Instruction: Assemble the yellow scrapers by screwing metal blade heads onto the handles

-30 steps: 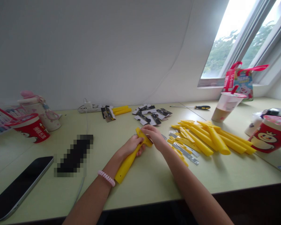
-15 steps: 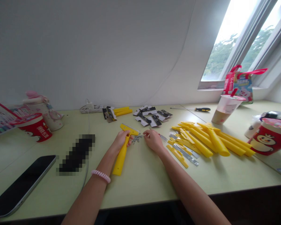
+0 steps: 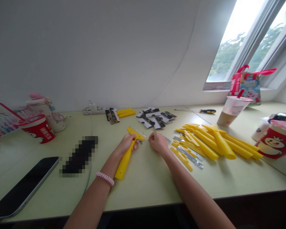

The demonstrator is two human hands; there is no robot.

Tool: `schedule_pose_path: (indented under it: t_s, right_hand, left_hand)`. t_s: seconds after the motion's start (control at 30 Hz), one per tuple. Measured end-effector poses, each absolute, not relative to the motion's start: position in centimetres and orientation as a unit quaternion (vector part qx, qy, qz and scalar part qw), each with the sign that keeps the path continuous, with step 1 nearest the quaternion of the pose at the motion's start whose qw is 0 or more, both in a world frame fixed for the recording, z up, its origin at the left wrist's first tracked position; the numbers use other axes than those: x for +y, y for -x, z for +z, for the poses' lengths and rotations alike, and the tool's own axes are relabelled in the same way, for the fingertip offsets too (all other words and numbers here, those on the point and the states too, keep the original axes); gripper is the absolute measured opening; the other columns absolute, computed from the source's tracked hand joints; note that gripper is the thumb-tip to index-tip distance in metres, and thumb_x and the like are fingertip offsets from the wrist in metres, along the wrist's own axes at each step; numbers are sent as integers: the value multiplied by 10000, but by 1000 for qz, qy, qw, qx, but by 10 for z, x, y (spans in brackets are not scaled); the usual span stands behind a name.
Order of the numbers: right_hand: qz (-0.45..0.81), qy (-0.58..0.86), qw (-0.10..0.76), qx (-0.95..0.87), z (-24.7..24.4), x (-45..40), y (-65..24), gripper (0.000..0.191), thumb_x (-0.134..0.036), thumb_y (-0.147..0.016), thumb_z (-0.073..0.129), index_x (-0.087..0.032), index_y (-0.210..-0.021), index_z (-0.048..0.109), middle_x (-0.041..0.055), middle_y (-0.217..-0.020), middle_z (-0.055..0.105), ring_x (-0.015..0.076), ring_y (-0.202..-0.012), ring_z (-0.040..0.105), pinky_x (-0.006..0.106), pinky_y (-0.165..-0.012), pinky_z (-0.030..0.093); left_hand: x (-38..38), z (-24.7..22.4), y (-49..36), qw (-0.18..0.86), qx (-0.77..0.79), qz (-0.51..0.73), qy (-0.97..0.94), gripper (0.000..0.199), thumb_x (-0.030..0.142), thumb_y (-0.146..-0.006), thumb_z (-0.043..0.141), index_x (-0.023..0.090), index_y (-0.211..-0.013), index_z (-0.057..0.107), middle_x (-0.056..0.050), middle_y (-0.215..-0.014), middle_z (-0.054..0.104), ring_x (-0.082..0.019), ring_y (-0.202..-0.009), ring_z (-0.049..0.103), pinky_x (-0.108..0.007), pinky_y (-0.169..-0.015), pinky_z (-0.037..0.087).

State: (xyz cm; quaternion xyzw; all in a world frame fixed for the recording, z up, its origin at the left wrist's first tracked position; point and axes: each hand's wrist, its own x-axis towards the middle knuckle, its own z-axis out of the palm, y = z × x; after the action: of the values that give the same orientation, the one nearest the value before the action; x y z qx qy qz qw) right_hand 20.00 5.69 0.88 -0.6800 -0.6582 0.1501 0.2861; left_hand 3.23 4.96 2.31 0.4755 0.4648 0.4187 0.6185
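My left hand [image 3: 127,143] is wrapped round a yellow scraper [image 3: 124,163] near its head, with the handle pointing back toward me. A metal blade edge shows along the scraper's head. Small screws [image 3: 140,142] lie on the table beside that head, partly covered by it. Just to the right, my right hand [image 3: 158,143] is closed with the fingertips curled in; whatever they pinch is hidden. Right of this hand lie yellow blade covers [image 3: 181,159] and metal blades [image 3: 193,158], next to a pile of yellow scraper handles [image 3: 206,143].
Black cards [image 3: 154,117] and a screwdriver [image 3: 206,111] lie at the back. Drink cups [image 3: 233,111] stand right, with a red cup [image 3: 41,129] and a bottle [image 3: 56,119] left. A tablet [image 3: 26,187] and a cable [image 3: 88,178] lie at front left.
The scraper in my left hand has shifted slightly right and its head now covers more of the screws. My right hand's fingers have curled in and moved slightly right.
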Motion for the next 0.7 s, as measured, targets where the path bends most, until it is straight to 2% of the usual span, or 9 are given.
schedule_pose_path:
  t_s: [0.13,0.27,0.43,0.7]
  right_hand:
    - [284,632,385,-610,18,55,-209,103,-227,-652,545,-174,-696,623,26,-703,602,145,-665,510,240,-594,334]
    - [479,485,436,-587,27,50,-204,191,-322,-620,594,-168,-729,627,-7,-668,581,123,-640,501,232,-603,341]
    - [515,463,435,-575,25,47,-194,174,-274,-564,644,-149,-684,648,-11,-609,575,113,-624,498,239,-620,346]
    - [596,435,461,-493,19,48,-191,176,-211,-528,664,-140,-688,643,-3,-657,584,83,-589,490,227,-587,359]
  left_hand:
    - [48,23,-34,623,457,398,-495,139,273,-763,429,135,-773,440,0,-552,539,-58,-306,425,-172,-285,269]
    - [42,28,-38,613,458,376,-523,155,287,-763,423,135,-777,449,0,-564,540,-62,-323,445,-168,-293,281]
    - [36,33,-41,614,452,364,-535,166,303,-748,440,139,-771,453,2,-563,536,-66,-334,450,-169,-296,269]
    - [38,31,-40,618,452,366,-529,178,301,-779,414,133,-763,469,6,-552,534,-58,-324,431,-174,-308,284]
